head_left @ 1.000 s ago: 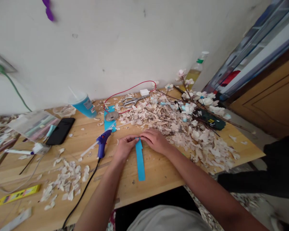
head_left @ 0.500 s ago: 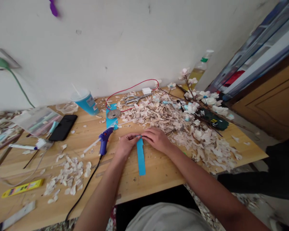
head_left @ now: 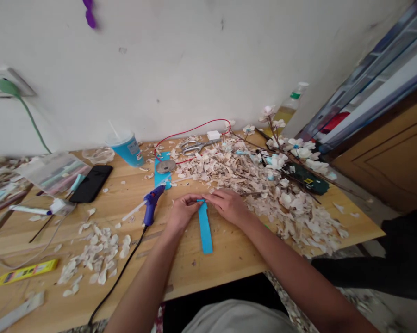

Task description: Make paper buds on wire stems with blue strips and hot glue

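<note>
Both hands meet over the middle of the table at the top end of a blue strip [head_left: 205, 231], which looks like paper or thin foam. My left hand [head_left: 184, 210] pinches the strip's upper edge from the left. From the right, the fingers of my right hand [head_left: 227, 206] are closed on the same end, where the edge looks folded or rolled. The strip's long tail hangs toward me over the wood. Left of my left hand lies a blue glue gun [head_left: 152, 203] with a clear glue stick in its back. Beyond my right hand spreads a heap of pale dried petals [head_left: 225, 166].
Scissors [head_left: 192, 148], a round metal disc [head_left: 165, 166] and a blue sheet [head_left: 162, 180] lie at the back. A blue cup [head_left: 128, 150] and a black phone [head_left: 92, 184] are left. Flowered branches [head_left: 298, 152] and a bottle [head_left: 288, 108] stand right. Loose petals [head_left: 97, 252] lie front left.
My view has shifted slightly. The fingers have moved a little at the strip's top end, and a small blue edge now shows between them. Both hands keep hold.
</note>
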